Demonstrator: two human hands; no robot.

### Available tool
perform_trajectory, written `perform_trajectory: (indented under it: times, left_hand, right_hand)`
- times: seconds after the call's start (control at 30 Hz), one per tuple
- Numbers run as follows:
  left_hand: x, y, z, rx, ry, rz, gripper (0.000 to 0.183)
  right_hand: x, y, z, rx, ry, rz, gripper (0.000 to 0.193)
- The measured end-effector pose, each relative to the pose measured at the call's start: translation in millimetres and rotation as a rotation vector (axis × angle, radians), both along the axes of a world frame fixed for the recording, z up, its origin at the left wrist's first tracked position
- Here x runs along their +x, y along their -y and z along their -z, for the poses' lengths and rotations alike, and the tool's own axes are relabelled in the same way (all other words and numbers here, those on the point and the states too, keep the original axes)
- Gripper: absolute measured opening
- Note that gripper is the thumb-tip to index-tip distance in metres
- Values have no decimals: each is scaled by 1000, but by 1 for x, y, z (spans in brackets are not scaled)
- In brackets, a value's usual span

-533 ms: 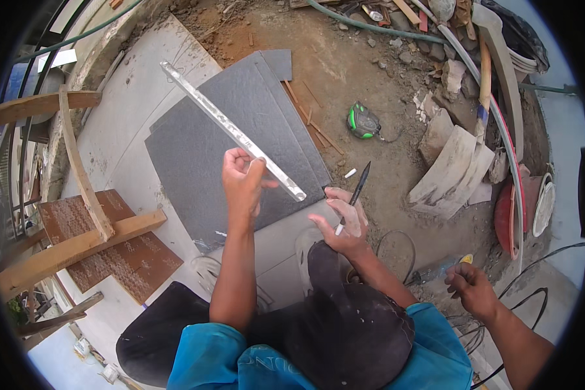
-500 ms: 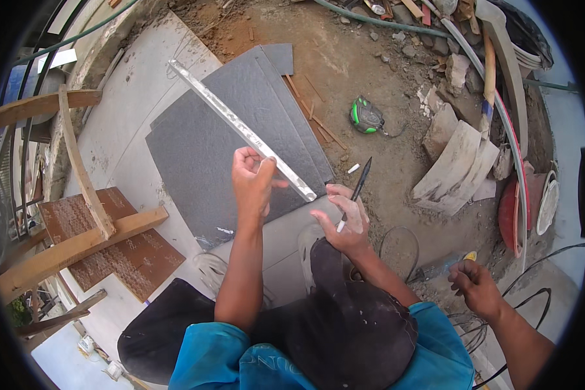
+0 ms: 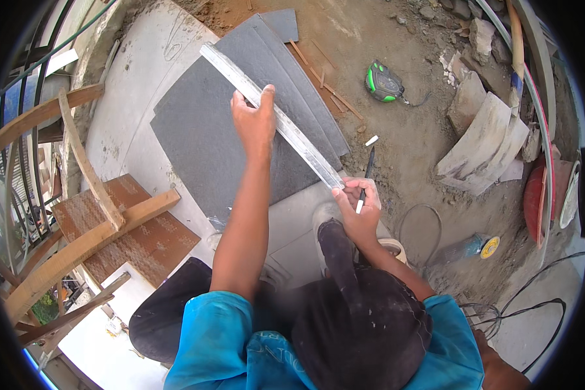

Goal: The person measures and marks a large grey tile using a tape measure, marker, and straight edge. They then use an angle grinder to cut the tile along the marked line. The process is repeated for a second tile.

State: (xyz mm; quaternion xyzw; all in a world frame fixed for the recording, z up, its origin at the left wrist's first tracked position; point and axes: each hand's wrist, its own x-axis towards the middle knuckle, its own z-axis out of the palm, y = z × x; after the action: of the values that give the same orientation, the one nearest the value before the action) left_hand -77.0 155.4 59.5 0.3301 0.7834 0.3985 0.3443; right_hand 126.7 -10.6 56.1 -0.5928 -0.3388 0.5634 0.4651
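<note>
A long, narrow, dusty metal bar (image 3: 299,144) lies slantwise over a dark grey tile (image 3: 195,123). My left hand (image 3: 257,123) grips it around its middle, thumb on the near side. My right hand (image 3: 361,208) is closed, its thumb and fingertips at the bar's near end. A black marker (image 3: 369,166) with a white end is tucked between the right fingers. Its lower part passes behind them. What looks like a small white cap (image 3: 371,140) lies on the dirt just beyond. My knees and one shoe (image 3: 325,213) are below the tile.
A green and black tape measure (image 3: 384,82) lies on the dirt. An angle grinder (image 3: 478,246) with a yellow disc rests at right, near black cables (image 3: 533,312). Wooden beams (image 3: 91,253) and a brown board (image 3: 127,227) stand at left. Broken slabs (image 3: 487,143) are piled at right.
The bar has moved right over the tile, and my right hand has closed in on its near end. Another person's hand at the right has moved off the grinder's area, uncovering the disc.
</note>
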Motion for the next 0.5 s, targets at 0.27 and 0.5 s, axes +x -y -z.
perform_trajectory:
  times: [0.27, 0.5]
  left_hand:
    - [-3, -34, 45, -62, -380, 139, 64]
    - [-9, -43, 62, -76, -454, 223, 64]
  right_hand:
    - [-4, -1, 38, 219, 376, -23, 35]
    - [-13, 4, 55, 250, 385, 8, 39]
